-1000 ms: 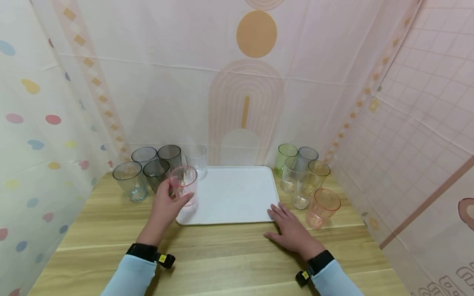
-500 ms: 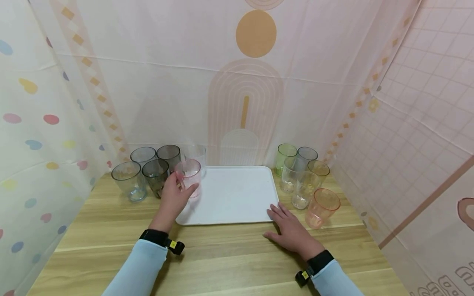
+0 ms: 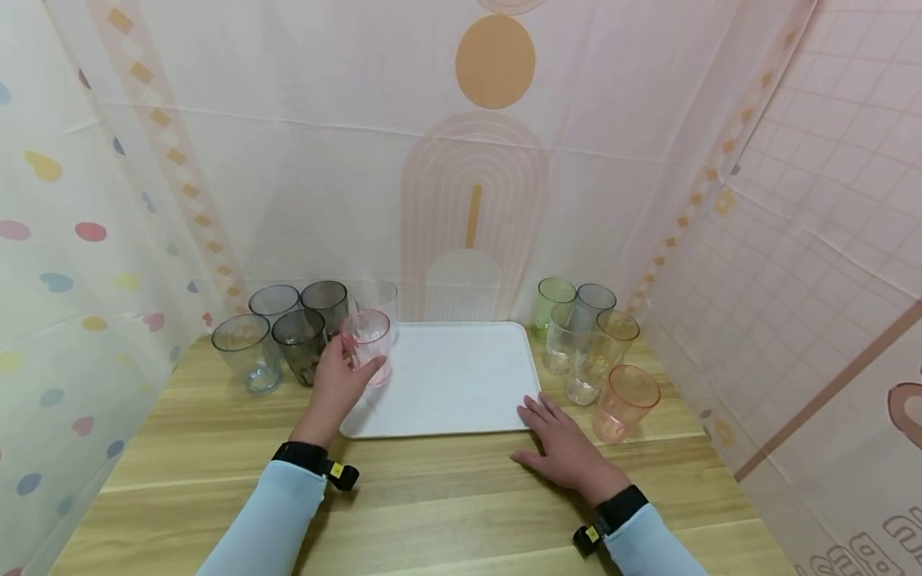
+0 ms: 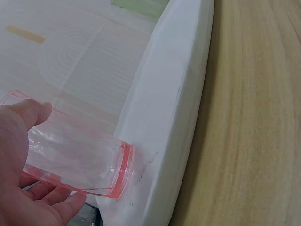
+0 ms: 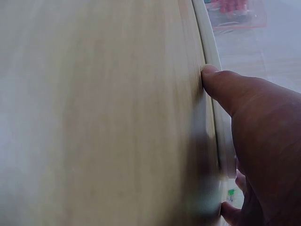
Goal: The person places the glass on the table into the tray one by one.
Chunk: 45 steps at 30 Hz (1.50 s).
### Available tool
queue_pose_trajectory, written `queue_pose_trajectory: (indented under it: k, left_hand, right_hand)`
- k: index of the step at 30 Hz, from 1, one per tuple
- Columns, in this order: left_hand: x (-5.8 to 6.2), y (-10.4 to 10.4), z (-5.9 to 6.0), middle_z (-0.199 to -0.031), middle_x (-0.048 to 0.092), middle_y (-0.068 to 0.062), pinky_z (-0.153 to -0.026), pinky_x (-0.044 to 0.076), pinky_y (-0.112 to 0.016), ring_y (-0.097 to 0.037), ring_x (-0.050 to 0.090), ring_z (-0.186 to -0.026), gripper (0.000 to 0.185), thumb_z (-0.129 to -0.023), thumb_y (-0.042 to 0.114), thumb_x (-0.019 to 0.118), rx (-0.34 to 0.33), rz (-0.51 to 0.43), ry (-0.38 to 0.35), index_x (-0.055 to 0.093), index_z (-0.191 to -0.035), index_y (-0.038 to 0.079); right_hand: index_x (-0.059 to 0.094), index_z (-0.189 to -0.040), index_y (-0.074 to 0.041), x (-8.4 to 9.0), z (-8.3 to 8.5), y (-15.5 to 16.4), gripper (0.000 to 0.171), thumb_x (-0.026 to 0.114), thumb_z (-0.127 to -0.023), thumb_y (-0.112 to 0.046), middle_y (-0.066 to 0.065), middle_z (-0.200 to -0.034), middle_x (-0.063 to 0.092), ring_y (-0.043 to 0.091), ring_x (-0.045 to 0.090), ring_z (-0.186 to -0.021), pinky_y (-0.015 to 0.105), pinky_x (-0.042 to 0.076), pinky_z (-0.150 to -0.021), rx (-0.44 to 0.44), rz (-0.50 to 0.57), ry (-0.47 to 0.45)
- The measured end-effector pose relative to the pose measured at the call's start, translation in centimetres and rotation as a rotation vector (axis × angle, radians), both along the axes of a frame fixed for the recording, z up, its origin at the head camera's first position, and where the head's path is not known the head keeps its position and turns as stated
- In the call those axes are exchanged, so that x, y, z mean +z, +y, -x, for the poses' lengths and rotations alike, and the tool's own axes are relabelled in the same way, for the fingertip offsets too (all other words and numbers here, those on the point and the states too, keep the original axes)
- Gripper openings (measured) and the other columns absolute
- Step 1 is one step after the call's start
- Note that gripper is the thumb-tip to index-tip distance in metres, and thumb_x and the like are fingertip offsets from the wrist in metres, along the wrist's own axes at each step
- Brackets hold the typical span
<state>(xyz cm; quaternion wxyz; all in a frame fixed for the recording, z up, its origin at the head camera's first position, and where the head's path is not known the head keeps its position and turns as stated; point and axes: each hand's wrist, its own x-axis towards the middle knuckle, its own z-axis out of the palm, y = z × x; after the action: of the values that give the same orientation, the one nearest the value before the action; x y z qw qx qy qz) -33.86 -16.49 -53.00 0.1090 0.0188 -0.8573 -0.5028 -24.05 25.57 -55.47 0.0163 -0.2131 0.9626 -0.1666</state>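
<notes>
A clear pink cup [image 3: 369, 352] stands upright at the left end of the white tray [image 3: 461, 384]. My left hand [image 3: 335, 390] grips it from the left, thumb on the near side and fingers around the other. In the left wrist view, the cup's red-tinted base [image 4: 120, 169] meets the tray's surface. My right hand [image 3: 565, 448] rests at the tray's front right corner, fingers spread, holding nothing. Its thumb [image 5: 230, 87] lies close along the tray edge in the right wrist view.
Left of the tray several grey and bluish cups [image 3: 298, 344] crowd together, with a clear cup [image 3: 382, 300] behind the pink one. On the right stand a green cup [image 3: 553, 300], several clear or tinted ones, and an orange cup [image 3: 625, 404]. A fabric backdrop [image 3: 324, 200] rises behind.
My left hand has carried the pink cup a little back and to the right, then held nearly still over the last half second. The right hand has stayed in place.
</notes>
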Motion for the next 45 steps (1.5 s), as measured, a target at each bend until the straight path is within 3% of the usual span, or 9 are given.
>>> queue_pose_trajectory:
  k: [7,13,20,29,34,36,39,42,45]
  left_hand:
    - [0.0,0.0,0.2,-0.162,0.046,-0.032,-0.121,0.047,-0.061,-0.048,0.048,-0.151,0.090,-0.101,0.035,0.083,-0.009,0.000,-0.029,0.034,-0.165,-0.005]
    - [-0.4,-0.1,0.4,-0.161,0.045,-0.033,-0.120,0.047,-0.062,-0.048,0.047,-0.151,0.086,-0.101,0.038,0.083,-0.010,0.008,-0.036,0.038,-0.161,-0.005]
    - [-0.5,-0.1,-0.1,-0.168,0.041,-0.032,-0.128,0.035,-0.065,-0.048,0.040,-0.157,0.099,-0.099,0.040,0.085,-0.014,-0.012,-0.046,0.029,-0.169,-0.003]
    - [-0.6,-1.1,-2.6,-0.170,0.039,-0.030,-0.129,0.034,-0.063,-0.047,0.037,-0.159,0.100,-0.101,0.039,0.083,-0.012,-0.024,-0.074,0.026,-0.171,-0.003]
    - [-0.8,-3.1,-4.3,-0.161,0.051,-0.028,-0.123,0.043,-0.062,-0.046,0.046,-0.152,0.084,-0.104,0.040,0.080,0.007,-0.022,-0.070,0.041,-0.164,-0.004]
    - [-0.9,-4.3,-5.0,-0.154,0.057,-0.026,-0.116,0.052,-0.056,-0.045,0.054,-0.145,0.071,-0.105,0.040,0.078,0.040,-0.025,-0.057,0.052,-0.156,-0.003]
    - [-1.0,-6.1,-6.0,-0.142,0.066,-0.021,-0.097,0.061,-0.035,-0.036,0.066,-0.129,0.054,-0.107,0.041,0.075,0.137,-0.049,-0.035,0.064,-0.142,0.002]
    - [-0.9,-8.0,-6.7,-0.132,0.071,-0.013,-0.079,0.056,-0.017,-0.019,0.069,-0.112,0.044,-0.106,0.042,0.074,0.285,-0.081,0.010,0.070,-0.132,0.006]
    - [-0.8,-9.8,-6.8,-0.125,0.071,-0.007,-0.075,0.051,-0.012,-0.009,0.066,-0.103,0.039,-0.105,0.037,0.075,0.420,-0.138,0.068,0.071,-0.129,0.007]
  right_hand:
    - [0.049,-0.168,-0.012,0.0,0.0,0.0,0.083,0.074,-0.103,-0.058,0.009,-0.179,0.036,0.039,0.021,-0.168,0.063,0.031,-0.131,0.000,0.003,-0.003]
    - [0.049,-0.168,-0.012,0.0,-0.1,-0.1,0.082,0.074,-0.104,-0.057,0.009,-0.179,0.036,0.038,0.020,-0.169,0.063,0.031,-0.131,-0.002,0.001,-0.003]
    - [0.049,-0.167,-0.011,0.2,-0.1,-0.1,0.082,0.075,-0.103,-0.056,0.010,-0.178,0.037,0.039,0.020,-0.169,0.064,0.030,-0.131,-0.002,0.016,-0.007]
    - [0.049,-0.168,-0.012,-0.1,-0.1,0.0,0.082,0.074,-0.103,-0.058,0.009,-0.178,0.037,0.038,0.020,-0.169,0.063,0.030,-0.131,-0.009,0.009,0.000]
    - [0.049,-0.168,-0.012,-0.1,0.0,-0.1,0.083,0.074,-0.103,-0.058,0.009,-0.178,0.037,0.038,0.020,-0.169,0.064,0.029,-0.131,-0.010,0.004,0.000]
    - [0.049,-0.168,-0.013,-0.2,0.0,-0.1,0.083,0.073,-0.103,-0.059,0.009,-0.179,0.036,0.038,0.019,-0.169,0.063,0.029,-0.131,-0.012,0.001,-0.002]
    - [0.049,-0.168,-0.013,-0.1,-0.1,-0.1,0.083,0.072,-0.103,-0.060,0.008,-0.179,0.036,0.038,0.019,-0.169,0.063,0.029,-0.131,-0.017,-0.001,-0.003]
    - [0.049,-0.168,-0.014,-0.1,-0.1,-0.1,0.084,0.072,-0.103,-0.062,0.007,-0.179,0.036,0.037,0.019,-0.169,0.063,0.029,-0.131,-0.018,-0.004,-0.006]
    - [0.049,-0.168,-0.014,0.0,-0.1,-0.1,0.084,0.072,-0.103,-0.061,0.008,-0.179,0.036,0.037,0.019,-0.169,0.063,0.029,-0.131,-0.017,-0.002,-0.007]
